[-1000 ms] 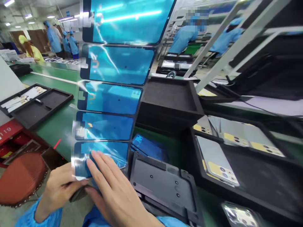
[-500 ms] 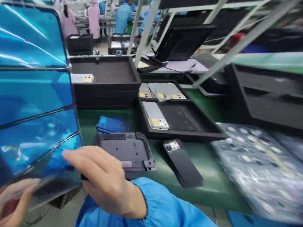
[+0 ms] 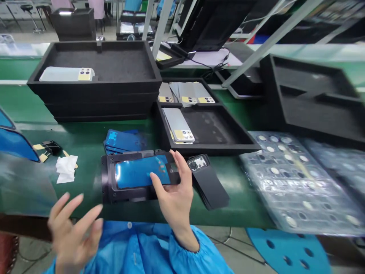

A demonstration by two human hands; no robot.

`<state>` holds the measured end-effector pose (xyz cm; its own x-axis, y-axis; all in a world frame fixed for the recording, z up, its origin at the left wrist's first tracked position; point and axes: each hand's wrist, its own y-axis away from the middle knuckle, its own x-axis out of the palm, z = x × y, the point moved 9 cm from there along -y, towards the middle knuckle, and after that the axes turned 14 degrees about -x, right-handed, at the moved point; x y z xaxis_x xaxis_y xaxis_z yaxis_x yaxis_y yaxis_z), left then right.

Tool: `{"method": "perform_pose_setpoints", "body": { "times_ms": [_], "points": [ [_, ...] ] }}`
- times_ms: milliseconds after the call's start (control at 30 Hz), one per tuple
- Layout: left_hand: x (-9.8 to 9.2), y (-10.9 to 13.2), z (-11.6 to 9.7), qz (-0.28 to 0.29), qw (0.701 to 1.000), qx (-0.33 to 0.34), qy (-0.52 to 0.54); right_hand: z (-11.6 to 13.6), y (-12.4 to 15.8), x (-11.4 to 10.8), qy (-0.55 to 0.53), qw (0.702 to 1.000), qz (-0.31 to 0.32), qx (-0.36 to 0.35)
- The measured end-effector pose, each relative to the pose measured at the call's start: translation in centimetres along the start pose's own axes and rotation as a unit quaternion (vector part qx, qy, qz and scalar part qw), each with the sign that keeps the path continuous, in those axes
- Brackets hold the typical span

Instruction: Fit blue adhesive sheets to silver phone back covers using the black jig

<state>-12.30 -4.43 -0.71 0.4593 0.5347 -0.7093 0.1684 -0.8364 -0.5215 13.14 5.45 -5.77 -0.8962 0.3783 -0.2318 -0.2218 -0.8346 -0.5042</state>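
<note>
My right hand (image 3: 175, 190) grips the right end of a blue film-covered phone panel (image 3: 139, 172), thumb on top and fingers round the far edge. The panel is over the black fixture plate (image 3: 107, 182); whether it touches the recess, I cannot tell. To the left, in front of the bench edge, my left hand (image 3: 75, 228) is raised with its fingers spread and nothing in it. Behind the fixture lie several blue panels (image 3: 122, 140). Just right of my right hand is a small stack of black phone back covers (image 3: 211, 186) with camera cutouts.
Black trays with silver phone covers (image 3: 178, 125) stand behind, beside a stacked black tray (image 3: 102, 85). Clear blister trays (image 3: 291, 179) lie right. At left are a crumpled white tissue (image 3: 67, 168), binder clips (image 3: 48, 149) and a clear tray with blue panels (image 3: 15, 144). A metal frame post crosses behind.
My right hand has moved right from the clear tray to the fixture, carrying a blue panel. My left hand has come away from the clear tray and opened. The view has tilted down and left.
</note>
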Motion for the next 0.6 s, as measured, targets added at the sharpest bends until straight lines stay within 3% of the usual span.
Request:
{"method": "perform_pose_setpoints", "body": {
  "times_ms": [33, 100, 200, 300, 467, 600],
  "points": [
    [2.1, -0.3, -1.6, 0.031, 0.998, 0.046, -0.012, -0.1, 0.1, -0.1, 0.007, 1.000, 0.004, -0.004],
    [5.7, -1.1, -3.3, 0.086, 0.992, 0.072, -0.051, -0.1, 0.2, -0.3, 0.015, 1.000, 0.019, -0.019],
    [8.9, -2.0, -4.1, 0.138, 0.983, 0.074, -0.091, 0.1, 0.2, -0.2, 0.017, 0.998, 0.043, -0.035],
    [9.5, -1.9, -3.7, 0.154, 0.978, 0.081, -0.113, 0.3, 0.2, 0.0, 0.025, 0.997, 0.061, -0.040],
    [8.7, -1.6, -3.0, 0.137, 0.982, 0.067, -0.108, 1.1, 0.0, -0.2, 0.042, 0.994, 0.080, -0.061],
    [9.0, -1.9, -3.6, 0.142, 0.983, 0.059, -0.101, 0.9, -0.8, -4.1, 0.066, 0.994, -0.001, -0.082]
  ]
}}
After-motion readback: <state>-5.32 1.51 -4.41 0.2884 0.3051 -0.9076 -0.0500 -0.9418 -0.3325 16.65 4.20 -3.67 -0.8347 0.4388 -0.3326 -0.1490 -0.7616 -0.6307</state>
